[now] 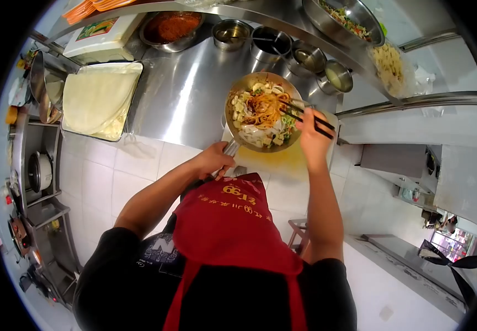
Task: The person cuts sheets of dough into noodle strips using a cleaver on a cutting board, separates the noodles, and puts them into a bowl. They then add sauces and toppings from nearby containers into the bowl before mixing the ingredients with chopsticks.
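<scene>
A round metal pan [234,122] rests near the front edge of the steel counter, filled with reddish noodles [264,110], pale cubes, whitish strips and green bits. My left hand [214,159] is closed around the pan's handle [230,148]. In my right hand [314,134] is a pair of dark chopsticks [322,126], their tips among the noodles on the pan's right side. Under and below the pan lies a yellowish board [271,161].
Along the back stand a bowl of red sauce [172,27] and several small metal pots [232,35]. A tray of flat pale sheets [97,99] sits left. A steel shelf [282,30] crosses above, holding a large bowl [344,22] and bagged food [390,66].
</scene>
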Demonstrator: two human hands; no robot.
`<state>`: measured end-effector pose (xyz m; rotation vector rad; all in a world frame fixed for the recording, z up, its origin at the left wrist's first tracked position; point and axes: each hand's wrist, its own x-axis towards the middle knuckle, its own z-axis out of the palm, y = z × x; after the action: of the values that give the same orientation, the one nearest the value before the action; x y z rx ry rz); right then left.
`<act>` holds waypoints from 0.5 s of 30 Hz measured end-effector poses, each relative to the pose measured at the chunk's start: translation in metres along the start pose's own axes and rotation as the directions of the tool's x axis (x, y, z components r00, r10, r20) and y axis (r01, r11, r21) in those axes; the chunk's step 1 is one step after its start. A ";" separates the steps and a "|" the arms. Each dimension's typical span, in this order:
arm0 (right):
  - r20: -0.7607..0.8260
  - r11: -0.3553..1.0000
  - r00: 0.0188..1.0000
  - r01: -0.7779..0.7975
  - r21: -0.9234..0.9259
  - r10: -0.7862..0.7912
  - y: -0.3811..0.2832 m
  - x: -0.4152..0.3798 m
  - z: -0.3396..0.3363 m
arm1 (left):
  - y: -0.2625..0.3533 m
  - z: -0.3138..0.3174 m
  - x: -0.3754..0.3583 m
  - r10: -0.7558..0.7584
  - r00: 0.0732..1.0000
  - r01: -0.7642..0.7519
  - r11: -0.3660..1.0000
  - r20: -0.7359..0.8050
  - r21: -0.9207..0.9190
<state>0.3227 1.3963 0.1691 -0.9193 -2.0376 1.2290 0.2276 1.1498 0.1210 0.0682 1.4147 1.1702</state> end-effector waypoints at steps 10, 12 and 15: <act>0.029 0.999 0.999 -0.019 0.046 0.018 0.013 -0.011 -0.003 | -0.008 -0.003 -0.002 -0.012 1.000 0.013 0.999 0.004 -0.051; 0.071 0.997 0.997 0.036 0.067 -0.041 0.008 -0.018 0.007 | -0.011 -0.002 -0.004 -0.012 1.000 0.012 0.999 0.000 -0.032; 0.093 0.999 0.995 -0.035 -0.032 0.037 -0.010 -0.029 -0.009 | -0.006 -0.006 -0.002 -0.018 1.000 0.019 1.000 0.005 -0.017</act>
<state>0.3440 1.3748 0.1782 -0.9327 -2.1265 1.2850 0.2268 1.1425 0.1167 0.0460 1.3983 1.1658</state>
